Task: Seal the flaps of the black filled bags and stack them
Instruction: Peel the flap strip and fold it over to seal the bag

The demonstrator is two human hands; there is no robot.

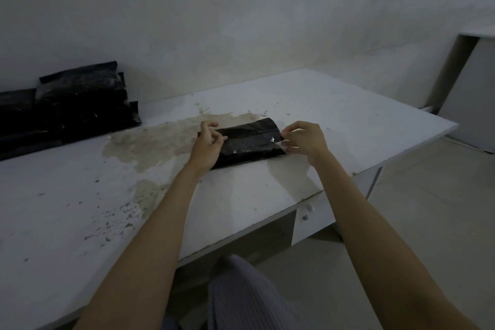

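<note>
Left hand half-curled on black bag left end, grasp unclear; right hand pinching right-end flap. Sealing step; next likely press flap, move to stack upper left of frame.

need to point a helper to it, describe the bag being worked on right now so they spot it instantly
On the stained white table, look near the brownish spill patch in the middle. The glossy black plastic bag lies flat and alone between the left hand and right hand, apart from the stack of black bags by the wall.

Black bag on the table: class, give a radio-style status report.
Left hand and right hand pinching the bag ends. Bag flat on the table. Stack far left. Nothing in the way.
</note>
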